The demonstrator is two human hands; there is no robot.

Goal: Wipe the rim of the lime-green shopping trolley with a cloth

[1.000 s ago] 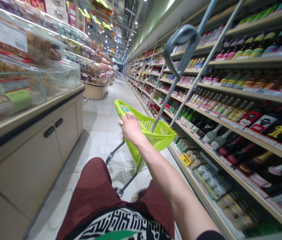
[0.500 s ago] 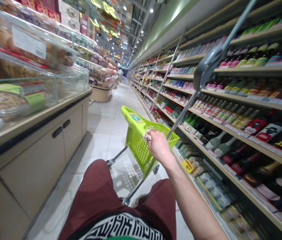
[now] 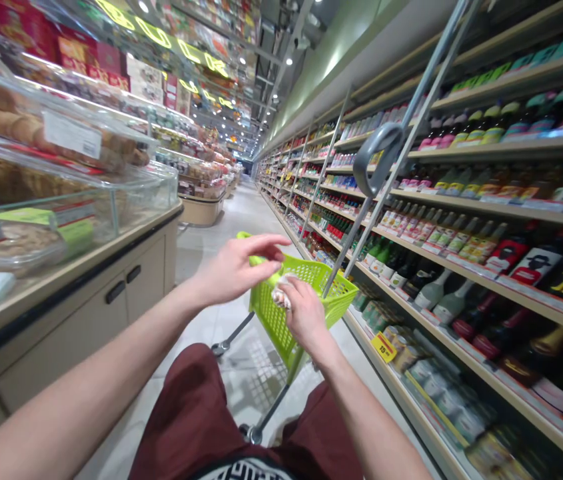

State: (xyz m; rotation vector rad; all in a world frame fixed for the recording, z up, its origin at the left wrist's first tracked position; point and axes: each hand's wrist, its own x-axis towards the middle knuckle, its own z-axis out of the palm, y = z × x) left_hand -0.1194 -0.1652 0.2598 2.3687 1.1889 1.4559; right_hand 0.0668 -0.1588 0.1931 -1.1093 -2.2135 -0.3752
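Your right hand [image 3: 306, 315] gripped a crumpled white cloth [image 3: 282, 291] at the green cart's [image 3: 267, 312] handle. Your left hand [image 3: 236, 270] hung over that handle, fingers loosely spread; contact unclear. The cart stood on the floor [image 3: 201, 243] between the counter [image 3: 81, 313] and bottle shelves [image 3: 486, 150], before your knees [image 3: 198, 373].

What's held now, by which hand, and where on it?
Right hand: a crumpled whitish wad, gripped by its right side, left side sticking out. Left hand: open by the green cart, holding nothing visible.
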